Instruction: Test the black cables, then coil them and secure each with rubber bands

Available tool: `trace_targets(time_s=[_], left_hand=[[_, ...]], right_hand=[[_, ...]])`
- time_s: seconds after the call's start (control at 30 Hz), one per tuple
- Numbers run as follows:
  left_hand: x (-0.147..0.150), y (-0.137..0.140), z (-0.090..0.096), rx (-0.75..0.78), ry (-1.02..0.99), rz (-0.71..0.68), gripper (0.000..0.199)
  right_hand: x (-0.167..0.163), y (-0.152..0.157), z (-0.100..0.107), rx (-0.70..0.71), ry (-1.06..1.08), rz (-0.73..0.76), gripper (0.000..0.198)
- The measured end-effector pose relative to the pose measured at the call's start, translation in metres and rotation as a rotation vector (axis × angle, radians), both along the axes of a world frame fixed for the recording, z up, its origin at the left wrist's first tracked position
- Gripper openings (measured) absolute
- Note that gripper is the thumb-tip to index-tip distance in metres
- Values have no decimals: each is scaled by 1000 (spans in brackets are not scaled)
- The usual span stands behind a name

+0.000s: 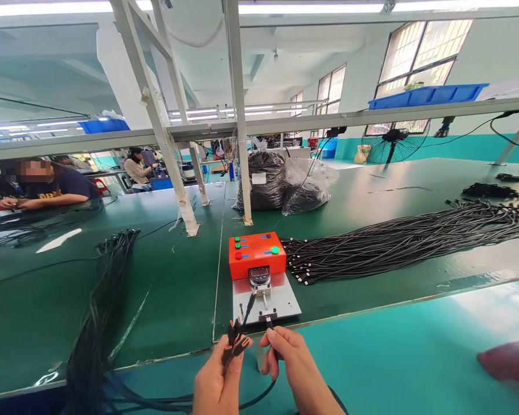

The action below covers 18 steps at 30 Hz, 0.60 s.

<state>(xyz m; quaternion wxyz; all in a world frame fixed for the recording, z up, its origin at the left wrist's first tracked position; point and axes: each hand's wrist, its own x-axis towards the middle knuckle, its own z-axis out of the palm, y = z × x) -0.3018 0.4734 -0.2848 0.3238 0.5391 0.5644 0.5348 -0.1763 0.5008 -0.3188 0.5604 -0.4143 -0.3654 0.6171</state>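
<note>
Several black cables with orange-lined connector ends stick up out of my left hand, whose fingers are wrapped round them. One of these ends points up toward the dial gauge. My right hand pinches a single black cable connector at the front edge of the metal plate, by a small dark block. Whether the connector is seated in the block I cannot tell. On the plate a digital dial gauge stands before a red-orange box with green and red buttons.
A long bundle of black cables lies right of the box. Another bundle hangs over the table's front edge at left. Plastic bags stand behind, beside white frame posts. A co-worker sits at far left.
</note>
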Motion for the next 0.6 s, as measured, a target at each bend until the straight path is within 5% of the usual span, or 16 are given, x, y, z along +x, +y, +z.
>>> trace_targets(time_s=[0.6], left_hand=[[0, -1, 2, -33, -26, -111, 40]], right_hand=[[-1, 5, 13, -49, 10, -29, 33]])
